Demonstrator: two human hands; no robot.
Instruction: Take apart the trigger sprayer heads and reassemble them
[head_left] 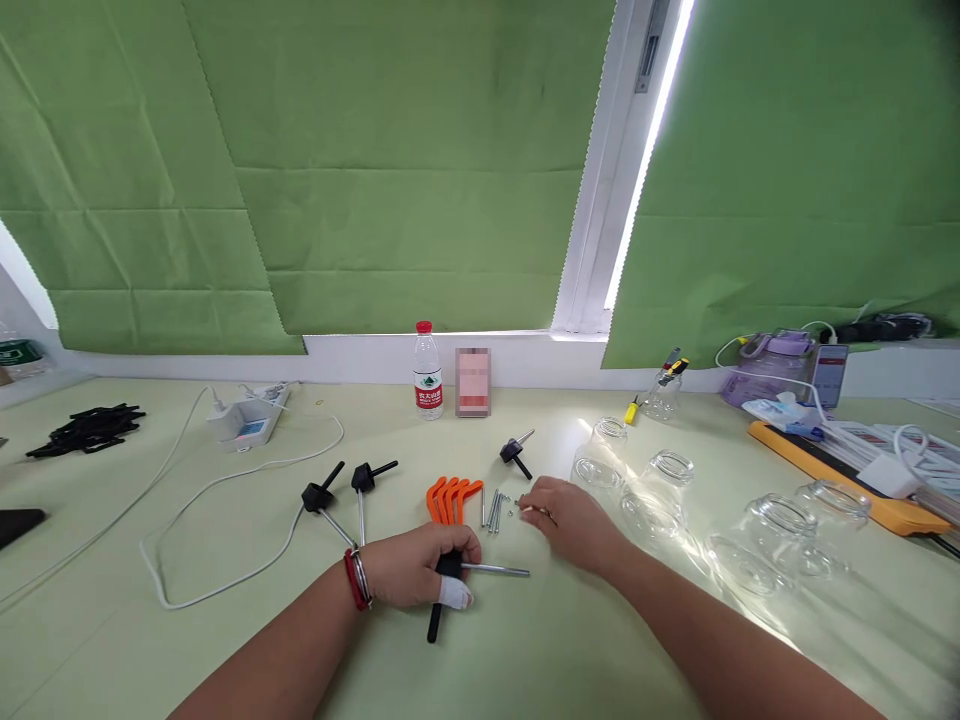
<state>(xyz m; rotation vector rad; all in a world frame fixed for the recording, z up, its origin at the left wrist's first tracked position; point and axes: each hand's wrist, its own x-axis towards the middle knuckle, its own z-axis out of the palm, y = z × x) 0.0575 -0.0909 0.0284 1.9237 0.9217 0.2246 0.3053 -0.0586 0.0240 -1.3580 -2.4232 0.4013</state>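
My left hand (409,572), its thumb wrapped in white tape, grips a black T-shaped piece with a metal rod (495,570) that points right. Just beyond the small screws (494,512), the fingertips of my right hand (574,522) are pinched together low over the table; what they hold is too small to make out. Several orange curved pieces (448,492) lie behind my left hand, partly hidden by it. A similar black piece with a rod (513,450) lies behind the screws. Two more, a black piece (318,497) and its neighbour (364,477), lie to the left.
Upturned clear glass jars (652,495) stand on the right. At the back are a water bottle (428,385) and a pink card (473,382). A white cable (225,480) runs from a power strip (251,418). An orange-edged case (862,485) sits far right.
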